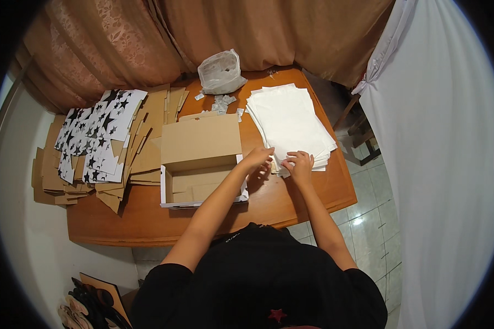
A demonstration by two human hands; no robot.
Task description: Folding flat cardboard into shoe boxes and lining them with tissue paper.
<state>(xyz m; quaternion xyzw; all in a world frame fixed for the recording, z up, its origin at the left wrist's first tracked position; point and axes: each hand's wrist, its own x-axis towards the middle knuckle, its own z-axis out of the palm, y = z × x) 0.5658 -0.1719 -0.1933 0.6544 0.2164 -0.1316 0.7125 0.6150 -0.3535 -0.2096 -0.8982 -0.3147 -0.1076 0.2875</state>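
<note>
A tall, slightly uneven stack of white paper sheets (288, 118) lies on the right part of the wooden table. At its near edge my right hand (299, 166) has thumb and fingers bent around the edge of the top paper, apparently pinching it. Just left of that, my left hand (258, 160) hovers beside the stack's near left corner, its fingers loosely curved and apart, with nothing visible in them. Under my left forearm stands an open cardboard box (201, 140), white outside and brown inside, its lid tilted back. No contents show inside the box.
Flattened brown cardboard (148, 118) and white sheets with black stars (96, 131) pile up at the left. A translucent plastic bag (222, 74) stands at the back, with small packets (223, 103) before it. Brown curtains (236, 33) and a white cloth (439, 137) border the table (121, 222).
</note>
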